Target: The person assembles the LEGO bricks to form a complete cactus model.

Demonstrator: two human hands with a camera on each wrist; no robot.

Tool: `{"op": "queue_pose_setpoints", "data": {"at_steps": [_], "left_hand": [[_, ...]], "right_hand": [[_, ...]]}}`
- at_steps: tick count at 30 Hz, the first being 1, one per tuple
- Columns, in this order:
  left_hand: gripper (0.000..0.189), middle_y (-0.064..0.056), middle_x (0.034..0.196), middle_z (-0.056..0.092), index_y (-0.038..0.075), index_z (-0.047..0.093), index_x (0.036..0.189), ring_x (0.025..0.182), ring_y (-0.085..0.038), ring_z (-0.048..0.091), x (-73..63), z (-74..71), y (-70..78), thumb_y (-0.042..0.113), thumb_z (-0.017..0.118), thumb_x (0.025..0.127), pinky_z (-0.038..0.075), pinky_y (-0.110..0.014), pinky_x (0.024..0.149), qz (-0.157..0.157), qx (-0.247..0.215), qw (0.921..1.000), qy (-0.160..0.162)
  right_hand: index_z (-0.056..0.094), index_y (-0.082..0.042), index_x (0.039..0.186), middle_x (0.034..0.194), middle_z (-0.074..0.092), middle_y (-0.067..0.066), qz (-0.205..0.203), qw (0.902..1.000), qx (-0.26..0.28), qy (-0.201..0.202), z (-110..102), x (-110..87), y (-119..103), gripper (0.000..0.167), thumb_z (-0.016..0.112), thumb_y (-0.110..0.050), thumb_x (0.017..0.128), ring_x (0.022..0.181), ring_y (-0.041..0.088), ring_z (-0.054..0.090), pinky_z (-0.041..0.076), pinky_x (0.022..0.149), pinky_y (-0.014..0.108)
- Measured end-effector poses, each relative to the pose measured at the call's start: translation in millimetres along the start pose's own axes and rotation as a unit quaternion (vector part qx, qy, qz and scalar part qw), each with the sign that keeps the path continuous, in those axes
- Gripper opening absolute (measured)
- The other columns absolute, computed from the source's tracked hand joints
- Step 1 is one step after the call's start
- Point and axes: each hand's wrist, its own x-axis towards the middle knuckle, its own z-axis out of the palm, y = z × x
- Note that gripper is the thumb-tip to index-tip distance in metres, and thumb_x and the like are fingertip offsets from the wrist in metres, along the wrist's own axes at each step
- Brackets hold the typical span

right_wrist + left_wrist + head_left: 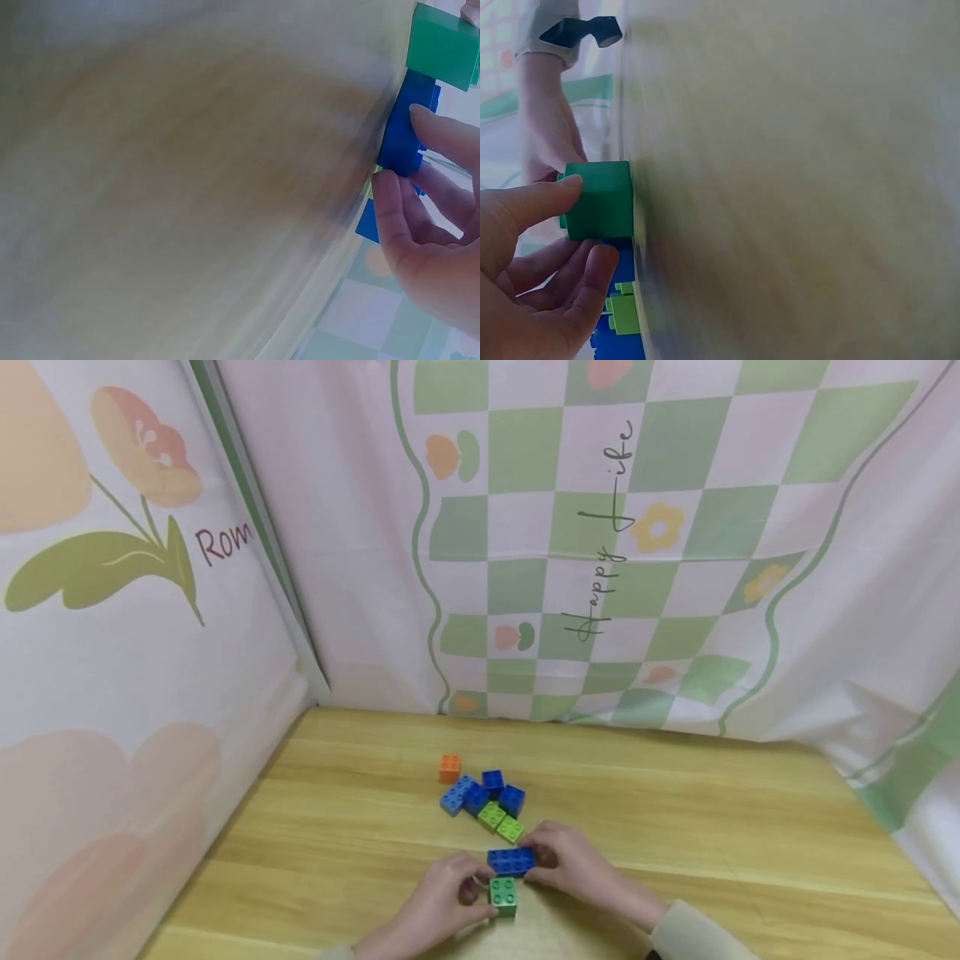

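A square green toy brick [503, 897] with studs on top stands nearest the person. My left hand [452, 897] holds it from the left, its thumb on the side facing the person; the far fingertips are partly hidden. Just beyond is a long dark blue brick [512, 861], which my right hand [568, 862] grips at its right end between thumb and fingers. In the right wrist view the blue brick [406, 124] and green brick [442, 46] appear close together; whether they touch I cannot tell.
Beyond the hands lie two lime green bricks [492, 816], several dark blue bricks [492, 783], a lighter blue brick [457, 795] and an orange brick [449, 768]. The wooden table [712, 827] meets a patterned curtain [600, 593] at the back and another printed cloth [135, 693] on the left.
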Motion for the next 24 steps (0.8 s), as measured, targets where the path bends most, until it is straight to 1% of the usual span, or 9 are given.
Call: {"op": "queue_pose_setpoints", "data": {"at_steps": [6, 11, 13, 16, 22, 24], "left_hand": [[0.036, 0.007, 0.093, 0.067, 0.011, 0.070, 0.110, 0.077, 0.006, 0.053, 0.7, -0.6, 1.0, 0.020, 0.082, 0.078, 0.049, -0.011, 0.067, -0.009, -0.004, 1.0000, -0.002], [0.035, 0.005, 0.094, 0.069, 0.010, 0.070, 0.110, 0.077, 0.005, 0.054, 1.9, -0.3, -0.4, 0.018, 0.082, 0.078, 0.050, -0.011, 0.067, 0.003, -0.004, 1.0000, 0.006], [0.034, 0.004, 0.094, 0.069, 0.010, 0.070, 0.110, 0.077, 0.005, 0.054, 2.7, 0.0, -1.5, 0.018, 0.082, 0.078, 0.050, -0.011, 0.067, 0.011, -0.002, 0.9999, 0.008], [0.035, 0.004, 0.094, 0.069, 0.010, 0.070, 0.111, 0.077, 0.005, 0.054, 4.6, 0.6, -3.2, 0.019, 0.082, 0.079, 0.050, -0.011, 0.067, 0.012, -0.003, 0.9999, 0.008], [0.037, 0.004, 0.095, 0.069, 0.010, 0.070, 0.113, 0.077, 0.005, 0.055, 9.2, 1.1, -6.6, 0.018, 0.082, 0.079, 0.050, -0.011, 0.066, 0.012, -0.002, 0.9999, 0.005], [0.036, 0.004, 0.095, 0.069, 0.011, 0.070, 0.113, 0.078, 0.005, 0.055, 10.7, 1.4, -7.4, 0.018, 0.082, 0.079, 0.050, -0.011, 0.067, 0.008, -0.004, 0.9999, 0.004]], "right_hand": [[0.070, -0.004, 0.112, 0.103, 0.069, 0.005, 0.016, 0.9998, 0.013, -0.001, -3.6, -1.6, -0.4, 0.031, 0.077, -0.012, 0.083, 0.092, 0.018, 0.068, 0.060, 0.080, 0.022], [0.069, -0.003, 0.112, 0.107, 0.069, 0.010, 0.032, 0.9990, 0.030, 0.009, -8.9, -2.6, -1.8, 0.031, 0.077, -0.010, 0.082, 0.095, 0.026, 0.070, 0.061, 0.082, 0.023], [0.069, -0.002, 0.112, 0.108, 0.069, 0.012, 0.033, 0.9986, 0.038, 0.012, -11.0, -3.2, -2.5, 0.031, 0.076, -0.009, 0.082, 0.096, 0.027, 0.070, 0.061, 0.083, 0.025], [0.068, -0.001, 0.112, 0.110, 0.069, 0.013, 0.032, 0.9982, 0.048, 0.018, -13.8, -4.3, -3.3, 0.031, 0.076, -0.008, 0.082, 0.098, 0.028, 0.070, 0.061, 0.085, 0.027], [0.067, 0.000, 0.110, 0.111, 0.070, 0.015, 0.023, 0.9982, 0.042, 0.036, -17.5, -7.3, -4.5, 0.030, 0.076, -0.006, 0.082, 0.098, 0.029, 0.070, 0.062, 0.084, 0.027], [0.067, 0.000, 0.110, 0.110, 0.070, 0.015, 0.021, 0.9981, 0.039, 0.043, -18.9, -8.0, -5.2, 0.030, 0.076, -0.006, 0.082, 0.097, 0.030, 0.070, 0.062, 0.083, 0.026]]}}
